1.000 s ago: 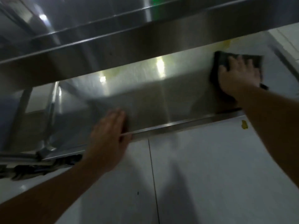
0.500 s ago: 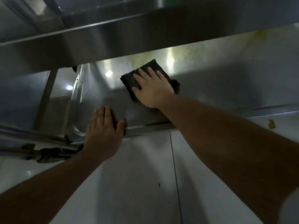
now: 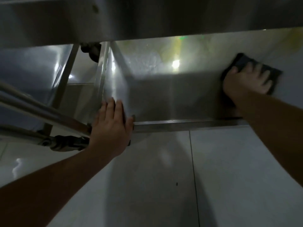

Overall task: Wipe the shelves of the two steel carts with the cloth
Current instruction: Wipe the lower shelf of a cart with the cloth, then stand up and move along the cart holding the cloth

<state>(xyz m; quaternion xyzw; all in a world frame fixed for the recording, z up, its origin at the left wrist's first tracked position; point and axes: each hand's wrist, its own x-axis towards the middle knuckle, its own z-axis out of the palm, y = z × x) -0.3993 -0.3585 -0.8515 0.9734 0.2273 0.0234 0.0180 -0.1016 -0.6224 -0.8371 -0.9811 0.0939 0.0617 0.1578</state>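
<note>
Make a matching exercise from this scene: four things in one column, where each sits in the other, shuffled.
1. dark square cloth
2. left hand
3. right hand
4. white tiled floor

A. on the steel lower shelf's front left corner
B. pressed flat on the cloth
C. below the shelf's front edge
D. under a hand, at the shelf's right

Pairs: 1-D, 2-A, 3-B, 4-C

The floor is laid with large, pale, glossy tiles, split by thin dark grout lines, one running away from the viewer and one crossing it near the top. A small dark speck lies on a tile just left of the long grout line. The room is dim, and soft patches of reflected light show on the tiles at the left edge.
</note>
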